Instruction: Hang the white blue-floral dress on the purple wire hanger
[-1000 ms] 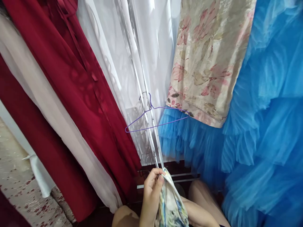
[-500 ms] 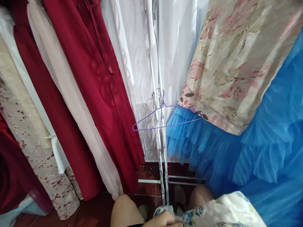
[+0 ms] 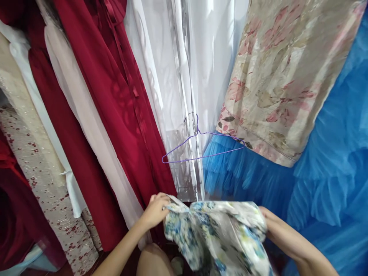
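A white garment (image 3: 218,234) printed with blue and yellow-green flowers is stretched between my hands, low in the middle of the view. Its kind is hard to tell because the cloth is folded and slightly blurred. My left hand (image 3: 156,211) is closed on the top left corner. At the opposite edge, my right hand (image 3: 263,217) grips the cloth, most of its fingers hidden behind it. Above the garment, a bare purple wire hanger (image 3: 201,158) hangs by its hook on the white metal rack post (image 3: 193,149).
Dark red dresses (image 3: 112,96), a pale pink one (image 3: 83,103) and a flowered sequin one (image 3: 48,214) hang at left. White cloth (image 3: 218,57) hangs behind the post. A beige floral dress (image 3: 273,84) and blue ruffled tulle (image 3: 324,172) fill the right. My bare knee (image 3: 153,260) shows below.
The floral garment has come up from the bottom edge and is now spread between both hands. My left hand has moved up and left; my right hand has come into view.
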Demonstrator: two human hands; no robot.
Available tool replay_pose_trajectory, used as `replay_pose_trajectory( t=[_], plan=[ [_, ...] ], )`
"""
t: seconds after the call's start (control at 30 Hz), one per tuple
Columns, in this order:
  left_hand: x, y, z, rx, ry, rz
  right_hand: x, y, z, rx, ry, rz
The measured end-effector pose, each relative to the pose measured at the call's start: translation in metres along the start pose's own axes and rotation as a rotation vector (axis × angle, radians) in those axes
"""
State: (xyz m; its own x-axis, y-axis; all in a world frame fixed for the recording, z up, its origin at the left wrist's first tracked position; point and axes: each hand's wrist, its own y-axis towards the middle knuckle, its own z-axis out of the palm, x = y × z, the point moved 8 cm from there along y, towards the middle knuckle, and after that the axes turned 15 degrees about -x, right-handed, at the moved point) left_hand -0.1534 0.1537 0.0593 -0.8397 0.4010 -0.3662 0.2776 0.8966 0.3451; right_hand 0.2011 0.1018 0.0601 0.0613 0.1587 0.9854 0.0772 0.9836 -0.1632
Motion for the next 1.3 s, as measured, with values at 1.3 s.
replay_pose_trajectory(
  t=[1.3],
  plan=[
    [-0.064, 0.124, -0.078, -0.313, -0.903, -0.149, 0.179, 0.241, -0.035, -0.404, -0.281, -0.775]
  ],
)
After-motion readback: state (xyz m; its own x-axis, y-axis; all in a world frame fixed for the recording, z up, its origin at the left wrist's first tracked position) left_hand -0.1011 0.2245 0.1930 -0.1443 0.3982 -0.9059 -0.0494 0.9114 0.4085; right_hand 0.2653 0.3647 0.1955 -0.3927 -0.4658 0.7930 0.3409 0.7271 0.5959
